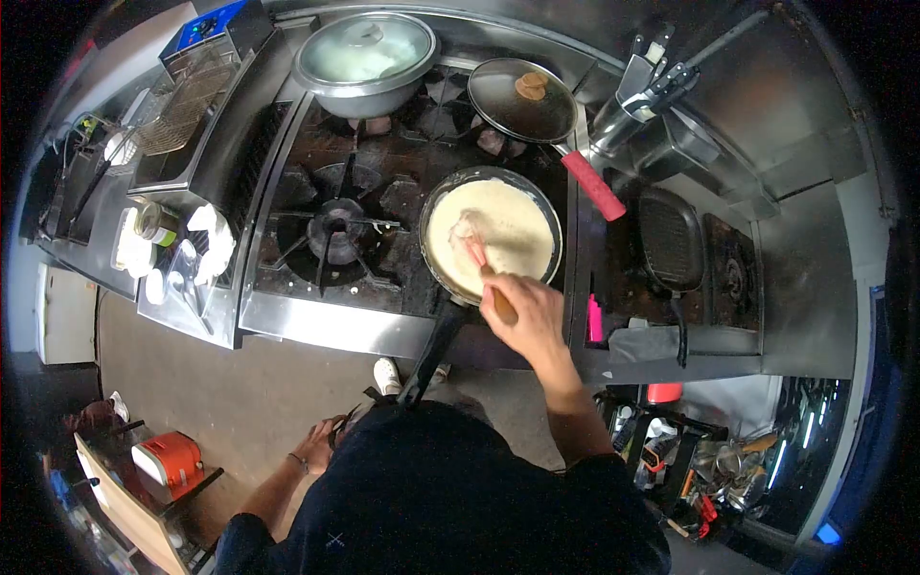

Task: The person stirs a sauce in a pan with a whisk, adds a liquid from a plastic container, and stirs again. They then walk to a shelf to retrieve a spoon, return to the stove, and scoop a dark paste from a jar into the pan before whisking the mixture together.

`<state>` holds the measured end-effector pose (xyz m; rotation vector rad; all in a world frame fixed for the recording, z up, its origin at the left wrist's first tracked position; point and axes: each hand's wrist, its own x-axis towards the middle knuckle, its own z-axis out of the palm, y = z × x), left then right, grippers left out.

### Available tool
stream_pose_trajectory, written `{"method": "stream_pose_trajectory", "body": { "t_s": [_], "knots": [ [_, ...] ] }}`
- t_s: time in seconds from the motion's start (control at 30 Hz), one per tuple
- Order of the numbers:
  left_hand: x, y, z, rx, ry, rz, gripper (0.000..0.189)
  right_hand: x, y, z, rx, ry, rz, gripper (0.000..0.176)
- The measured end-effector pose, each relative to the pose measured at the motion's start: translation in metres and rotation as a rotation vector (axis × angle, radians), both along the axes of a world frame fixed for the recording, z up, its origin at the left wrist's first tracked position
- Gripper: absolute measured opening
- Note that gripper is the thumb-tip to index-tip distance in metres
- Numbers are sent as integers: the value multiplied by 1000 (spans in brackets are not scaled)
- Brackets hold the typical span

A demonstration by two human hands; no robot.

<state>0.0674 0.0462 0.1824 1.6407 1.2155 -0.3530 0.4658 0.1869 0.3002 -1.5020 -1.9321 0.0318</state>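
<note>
My right hand (525, 316) is closed around the wooden handle of a whisk (476, 251) with a reddish lower part. Its head dips into a creamy, pale yellow sauce (513, 225), which fills much of a round black frying pan (559, 251). The pan sits on the front right of the stove, and its long black handle (436, 350) points back toward my body. Down by my waist, my left hand (319, 447) rests against my side beside a dark strap, its fingers laid out and holding nothing that I can see.
A lidded pot (366, 91) and a lidded pan (522, 105) with a red handle sleeve (594, 185) stand at the back. A bare burner (335, 233) lies left of the frying pan. Knives (661, 86) stand right, near a grill pan (671, 240). Spoons (187, 278) lie left.
</note>
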Motion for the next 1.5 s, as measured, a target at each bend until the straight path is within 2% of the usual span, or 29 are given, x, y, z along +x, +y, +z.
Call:
{"method": "stream_pose_trajectory", "body": {
  "t_s": [0.07, 0.13, 0.2, 0.27, 0.33, 0.4, 0.47, 0.53, 0.6, 0.67, 0.7, 0.73, 0.8, 0.87, 0.93, 1.0, 1.07, 1.13, 1.2, 1.27, 1.33, 1.37, 1.43, 1.5],
  "knots": [
    [1, 5, 3, 6, 14, -66, 48, 8, -2, 3, -42, -116, -132, 12],
    [-5, 1, -8, -1, -24, -24, 48, 10, -15, 19, -159, -62, -5, 14],
    [-9, -1, -11, 24, -27, -65, 48, -1, -16, 20, -40, 47, 86, 15],
    [-14, -5, -21, 46, -31, -108, 49, 0, -8, 7, -36, 68, 88, 15],
    [-17, -5, -37, 3, -58, 4, 49, 6, 1, -1, -39, -99, -87, 16],
    [-17, -2, -31, 25, -53, -61, 49, 8, -10, 14, -94, -149, -116, 14],
    [-13, 2, -17, 46, -43, -123, 48, 3, -17, 28, -126, -34, 73, 12],
    [-11, 3, -11, 22, -40, -77, 47, -5, -9, 21, -36, 48, 107, 11],
    [-4, 6, -1, -14, -6, -38, 47, -1, 2, -2, -27, 1, -64, 13],
    [-9, 8, -11, -38, 26, -1, 47, 9, 0, -3, -23, -104, -113, 15],
    [-21, -1, -31, 75, -26, -133, 47, 9, -8, 6, -88, -75, -38, 15],
    [-19, 2, -27, 188, -76, -265, 47, 7, -14, 14, -154, -45, 37, 16],
    [-14, 2, -14, 125, -52, -185, 47, -4, -13, 13, -35, 23, 106, 16],
    [-12, 4, -8, 61, -29, -110, 46, -4, -3, 2, -36, 34, 22, 15],
    [-15, 4, -20, 92, -57, -154, 47, 2, -2, 1, -102, -153, -99, 13],
    [-16, 4, -23, 53, -45, -103, 48, 3, -13, 16, -150, -117, -1, 14],
    [-13, 5, -16, 11, -29, -54, 48, -4, -15, 20, -85, 81, 154, 12],
    [-12, 6, -7, 24, -37, -113, 51, -6, -7, 10, -55, 104, 156, 13],
    [-20, 0, -30, 14, -25, -102, 51, 0, 3, -6, -60, -102, -14, 15],
    [-22, 0, -36, 9, -14, -87, 52, 11, -6, 1, -92, -121, -58, 14],
    [-20, -1, -27, 116, -39, -223, 52, 21, -19, 17, -47, 198, -31, 12],
    [-17, 1, -17, 114, -40, -221, 52, 22, -24, 26, -76, 293, -14, 10],
    [-10, 6, -2, 57, -44, -134, 49, 21, -30, 26, -159, 296, -4, 10],
    [-23, -5, -33, 50, -28, -80, 48, 21, -31, 23, -242, 352, -51, 9]
  ]
}}
